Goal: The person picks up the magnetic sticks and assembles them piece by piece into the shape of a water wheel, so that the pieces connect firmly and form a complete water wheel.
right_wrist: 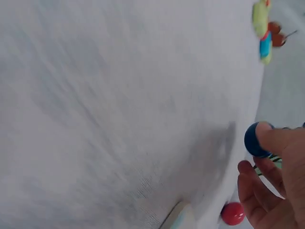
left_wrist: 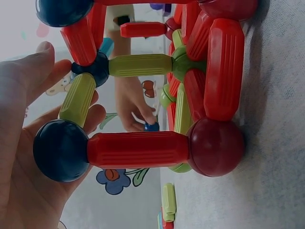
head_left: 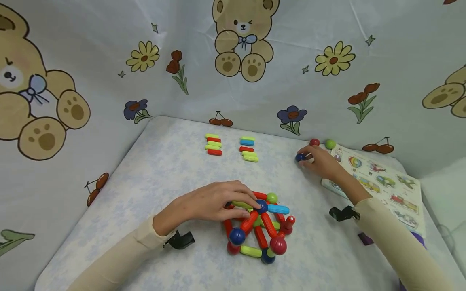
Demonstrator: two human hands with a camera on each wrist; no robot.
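A structure of red, yellow-green and light blue rods joined by coloured balls stands on the table in front of the person. The left hand reaches over its top from the left and holds it around a dark blue ball, with a light blue rod sticking out to the right. Farther back on the right, the right hand pinches a loose dark blue ball between thumb and fingers. A red ball lies close to that hand, and a green ball is just beyond it.
Two groups of short rods in red, yellow-green and blue lie at the back of the table. An illustrated booklet lies under and beside the right forearm. Purple pieces show near the right sleeve. A bear-patterned cloth hangs behind.
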